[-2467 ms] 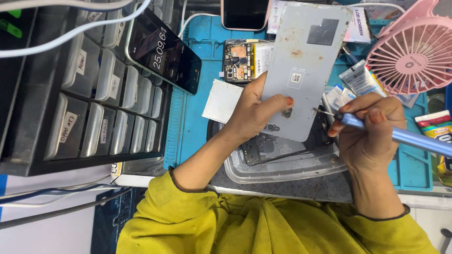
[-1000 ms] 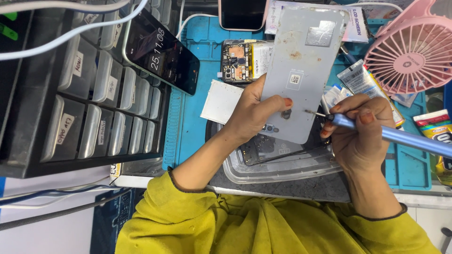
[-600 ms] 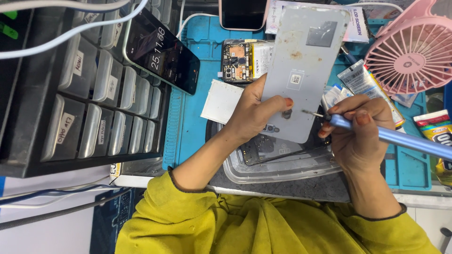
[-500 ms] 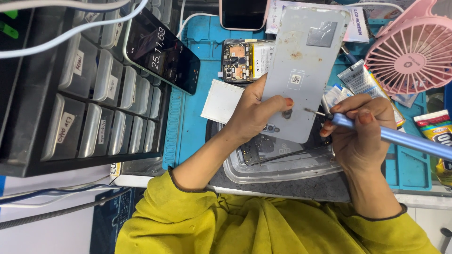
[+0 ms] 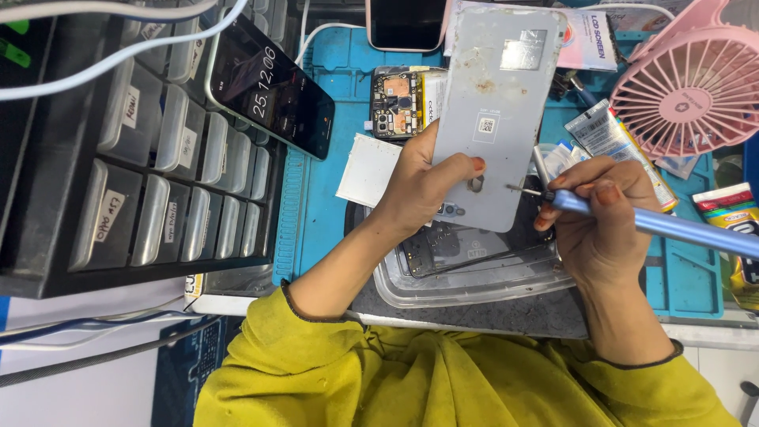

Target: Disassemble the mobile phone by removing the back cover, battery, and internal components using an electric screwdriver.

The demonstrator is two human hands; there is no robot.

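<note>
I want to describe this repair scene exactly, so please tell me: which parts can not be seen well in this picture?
Head view only:
- Blue screwdriver: its far end is cut off by the right edge; the tip is too small to tell whether it touches the grey back cover.
- Clear tray: the left hand, right hand and cover hide much of its contents.
- Pink fan: cut off by the top and right edges.

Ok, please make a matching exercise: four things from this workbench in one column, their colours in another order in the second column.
Things:
1. fan
2. screwdriver
3. back cover in the left hand
4. sleeves

Colours:
A. light grey
B. yellow-green
C. pink
D. blue

Pairs: 1-C, 2-D, 3-A, 4-B
</note>
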